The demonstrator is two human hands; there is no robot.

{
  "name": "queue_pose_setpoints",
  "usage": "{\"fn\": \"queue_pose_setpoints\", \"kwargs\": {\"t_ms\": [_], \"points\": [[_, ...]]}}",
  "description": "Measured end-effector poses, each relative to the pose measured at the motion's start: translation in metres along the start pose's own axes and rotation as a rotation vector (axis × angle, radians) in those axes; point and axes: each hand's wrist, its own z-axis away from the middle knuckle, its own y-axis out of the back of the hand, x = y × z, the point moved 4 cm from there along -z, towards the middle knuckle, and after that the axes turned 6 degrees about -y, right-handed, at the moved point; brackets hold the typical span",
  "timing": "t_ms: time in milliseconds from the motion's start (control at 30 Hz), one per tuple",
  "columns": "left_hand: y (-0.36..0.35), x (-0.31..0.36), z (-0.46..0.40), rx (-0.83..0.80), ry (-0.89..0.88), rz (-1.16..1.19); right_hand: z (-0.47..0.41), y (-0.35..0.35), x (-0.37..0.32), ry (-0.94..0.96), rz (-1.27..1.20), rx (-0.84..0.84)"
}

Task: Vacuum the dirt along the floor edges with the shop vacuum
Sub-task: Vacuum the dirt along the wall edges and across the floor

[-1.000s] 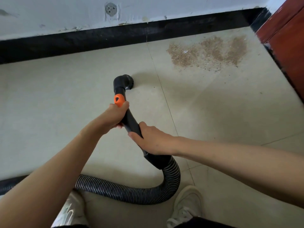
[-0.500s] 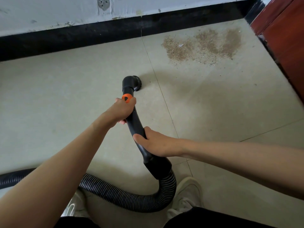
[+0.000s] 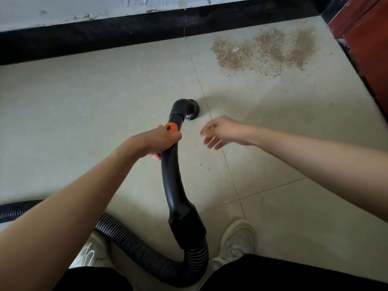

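A black vacuum wand [image 3: 171,181] with an orange slider [image 3: 171,128] ends in a round nozzle [image 3: 190,109] on the pale tile floor. My left hand [image 3: 156,141] grips the wand just below the orange slider. My right hand [image 3: 222,132] hovers to the right of the wand, blurred, fingers spread, holding nothing. A ribbed black hose [image 3: 134,248] curls from the wand's cuff back to the left. A patch of brown dirt [image 3: 264,51] lies near the black baseboard [image 3: 126,32], well beyond the nozzle to the right.
A red-brown wooden cabinet or door [image 3: 365,38] stands along the right edge. My two white shoes [image 3: 238,242] sit at the bottom, either side of the hose. A few dark crumbs [image 3: 204,166] lie on the tile by the grout line.
My right hand has let go of the wand and moved up and to the right. The view has shifted closer to the wall; the left hand keeps its grip.
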Motion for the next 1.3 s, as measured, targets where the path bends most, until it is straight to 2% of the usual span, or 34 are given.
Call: {"fn": "queue_pose_setpoints", "kwargs": {"t_ms": [100, 167, 333, 600, 767, 833, 967, 1067, 1200, 1300], "points": [[0.007, 0.000, 0.000, 0.021, -0.018, -0.041, -0.011, 0.026, -0.017, 0.192, 0.343, 0.317], [0.012, 0.004, 0.002, 0.037, -0.042, -0.098, -0.015, 0.033, -0.031, 0.305, 0.496, 0.386], [0.025, 0.019, 0.002, 0.105, -0.107, -0.199, -0.034, 0.030, -0.054, 0.454, 0.763, 0.342], [0.036, 0.018, -0.001, 0.167, -0.102, -0.339, -0.056, 0.024, -0.076, 0.494, 0.924, 0.300], [0.043, 0.015, -0.009, 0.337, -0.099, -0.241, -0.065, 0.025, -0.103, 0.479, 0.736, 0.371], [0.046, 0.016, -0.018, 0.348, -0.125, -0.208, -0.069, 0.031, -0.107, 0.439, 0.662, 0.391], [0.044, 0.015, -0.035, 0.279, -0.161, -0.233, -0.082, 0.042, -0.091, 0.308, 0.597, 0.343], [0.049, 0.019, -0.046, 0.240, -0.196, -0.294, -0.084, 0.049, -0.081, 0.291, 0.513, 0.352], [0.066, 0.030, -0.056, 0.196, -0.283, -0.445, -0.079, 0.061, -0.069, 0.228, 0.390, 0.422], [0.069, 0.018, -0.057, 0.094, -0.339, -0.627, -0.074, 0.062, -0.050, 0.121, 0.349, 0.391]]}}
